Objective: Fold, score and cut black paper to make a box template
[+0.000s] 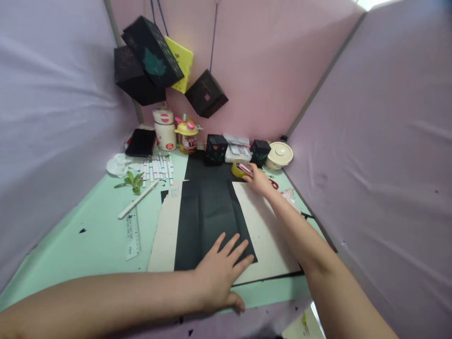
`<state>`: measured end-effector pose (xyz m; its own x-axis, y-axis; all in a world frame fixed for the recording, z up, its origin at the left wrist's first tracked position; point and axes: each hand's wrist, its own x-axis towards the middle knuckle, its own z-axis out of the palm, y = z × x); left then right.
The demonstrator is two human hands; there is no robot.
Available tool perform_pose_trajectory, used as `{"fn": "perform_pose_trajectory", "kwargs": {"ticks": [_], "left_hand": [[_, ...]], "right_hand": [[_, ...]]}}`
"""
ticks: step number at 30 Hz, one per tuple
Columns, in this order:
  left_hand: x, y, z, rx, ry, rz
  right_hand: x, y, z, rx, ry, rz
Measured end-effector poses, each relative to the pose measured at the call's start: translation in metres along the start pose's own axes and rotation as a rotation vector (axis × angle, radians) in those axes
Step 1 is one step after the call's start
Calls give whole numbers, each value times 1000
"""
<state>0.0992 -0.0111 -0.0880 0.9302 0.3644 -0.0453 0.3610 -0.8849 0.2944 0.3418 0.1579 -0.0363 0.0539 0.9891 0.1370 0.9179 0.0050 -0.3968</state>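
L forearm [141, 294]: bare, laid across near edge.

L hand [219, 275]: fingers spread, palm down, grips nothing; fingers on sheet, thumb off it, toward near edge.

Black sheet [215, 212]: under L fingers, running away from them; lengthwise creases, slight buckle. Handling (judged): light, flat pressure is best; a hard push may skid it or add creases.

Pale board [275, 230]: under sheet, showing both sides of L hand.

Ruler [133, 235], clear: left of L hand, well apart.

R hand [259, 181]: beyond & right of L hand; fingers bent, pinching near end of slim pink tool [244, 168]. Blade or nib: can't tell. Whether lifted: can't tell.

Tape roll [236, 170], yellowish: just left of R fingertips, tool over it. Judged: a straight lift w/ firm pinch avoids snagging roll; R wrist high spares sheet.

Red-handled item [274, 184]: just right of R hand.

Lidded bowl [279, 154]: past R hand, to right.
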Motion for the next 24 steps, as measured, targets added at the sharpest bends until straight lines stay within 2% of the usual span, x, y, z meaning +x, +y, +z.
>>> {"fn": "perform_pose_trajectory", "kwargs": {"ticks": [3,5,6,8,9,12,16,20,24], "left_hand": [[9,-18,-22,-27,-93,50],[17,-31,-33,-28,-133,64],[21,-37,-36,-28,-141,52],[27,-45,-38,-41,-133,24],[29,-48,-38,-49,-111,17],[28,-50,-35,-65,-63,12],[22,-50,-37,-51,-108,4],[18,-48,-38,-22,-140,27],[16,-47,-32,-19,-121,80]], "right_hand": [[-44,9,-15,110,-1,69],[-87,14,-25,244,-81,80],[-110,15,-29,436,-161,58],[-156,17,-34,753,-238,76],[-177,17,-36,839,-248,120],[-224,16,-35,912,-300,245],[-254,17,-29,907,-376,348],[-267,17,-27,912,-387,437],[-275,17,-27,882,-377,513]]}}
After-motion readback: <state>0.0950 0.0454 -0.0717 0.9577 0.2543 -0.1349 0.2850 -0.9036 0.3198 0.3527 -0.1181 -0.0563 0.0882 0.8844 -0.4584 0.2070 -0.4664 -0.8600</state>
